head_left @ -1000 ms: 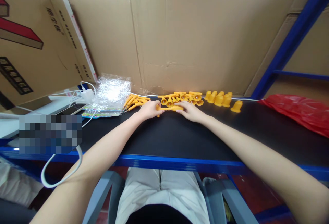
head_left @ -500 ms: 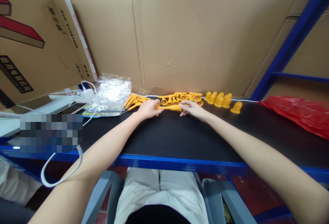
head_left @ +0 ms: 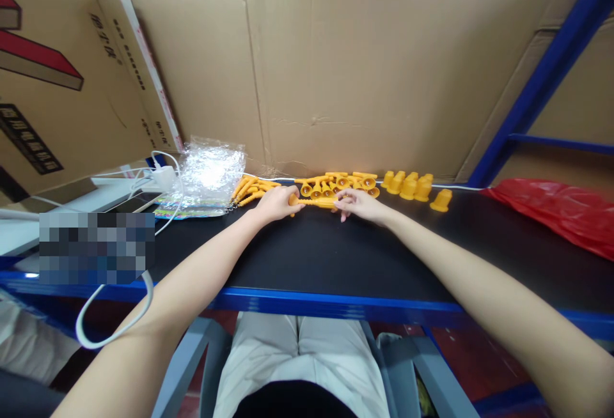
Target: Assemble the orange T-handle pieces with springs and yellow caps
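Observation:
Between my hands lies a long orange plastic piece, slim and ridged along its middle, with a flared end on the left. My left hand is closed around that flared end. At the other end, the fingers of my right hand pinch the piece, some of them bent underneath. Just behind it are several orange horn-shaped pieces with bell mouths facing me. A pile of orange ridged sticks sits left of my left hand. Several orange cup-shaped parts stand right of my right hand.
Crumpled clear plastic bags rest at the left, beside a white plug and cables. A red plastic bag is at the right. A cardboard wall closes off the back of the black tabletop, which has a blue front edge.
The fingers of my right hand have shifted slightly on the right end of the orange piece. My left hand stays almost still, keeping its hold.

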Motion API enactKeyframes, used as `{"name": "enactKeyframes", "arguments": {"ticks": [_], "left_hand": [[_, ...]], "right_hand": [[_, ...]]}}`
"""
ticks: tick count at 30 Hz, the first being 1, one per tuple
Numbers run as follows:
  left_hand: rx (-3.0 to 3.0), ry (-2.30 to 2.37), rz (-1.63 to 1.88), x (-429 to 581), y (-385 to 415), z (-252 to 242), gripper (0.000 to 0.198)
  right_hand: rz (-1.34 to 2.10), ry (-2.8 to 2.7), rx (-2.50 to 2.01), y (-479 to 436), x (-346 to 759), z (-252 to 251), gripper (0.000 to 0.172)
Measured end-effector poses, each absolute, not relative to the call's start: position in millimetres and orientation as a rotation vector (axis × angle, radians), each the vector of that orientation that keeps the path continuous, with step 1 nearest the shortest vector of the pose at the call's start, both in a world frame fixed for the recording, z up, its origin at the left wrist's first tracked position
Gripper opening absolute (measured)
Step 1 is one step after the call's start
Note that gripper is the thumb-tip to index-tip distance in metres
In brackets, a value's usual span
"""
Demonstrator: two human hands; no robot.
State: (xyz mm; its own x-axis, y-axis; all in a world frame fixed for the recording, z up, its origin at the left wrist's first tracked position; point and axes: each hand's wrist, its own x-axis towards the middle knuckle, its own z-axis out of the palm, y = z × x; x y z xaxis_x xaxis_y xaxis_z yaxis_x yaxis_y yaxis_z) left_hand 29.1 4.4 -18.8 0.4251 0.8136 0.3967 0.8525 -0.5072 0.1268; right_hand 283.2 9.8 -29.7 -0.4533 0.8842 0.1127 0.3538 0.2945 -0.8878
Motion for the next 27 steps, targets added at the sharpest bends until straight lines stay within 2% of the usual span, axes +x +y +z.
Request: {"name": "enactKeyframes", "arguments": {"ticks": [11,15,20,27], "left_hand": [[-2.550,-1.523,-0.633,30.2,5.9,-21.4,0.031],[-2.540,-1.526,-0.612,29.5,7.1,-22.4,0.032],[-2.524,-1.528,-0.600,29.7,7.1,-23.0,0.033],[-2.520,-1.539,-0.613,30.8,7.0,-24.1,0.033]], "right_hand": [[1.106,-1.933,-1.159,6.9,278.7,-26.8,0.027],[1.164,-1.958,-1.117,10.0,283.1,-29.2,0.042],[1.110,-1.987,-1.096,10.0,283.0,-30.5,0.030],[1.072,-2.021,-1.183,8.6,280.5,-25.2,0.045]]}}
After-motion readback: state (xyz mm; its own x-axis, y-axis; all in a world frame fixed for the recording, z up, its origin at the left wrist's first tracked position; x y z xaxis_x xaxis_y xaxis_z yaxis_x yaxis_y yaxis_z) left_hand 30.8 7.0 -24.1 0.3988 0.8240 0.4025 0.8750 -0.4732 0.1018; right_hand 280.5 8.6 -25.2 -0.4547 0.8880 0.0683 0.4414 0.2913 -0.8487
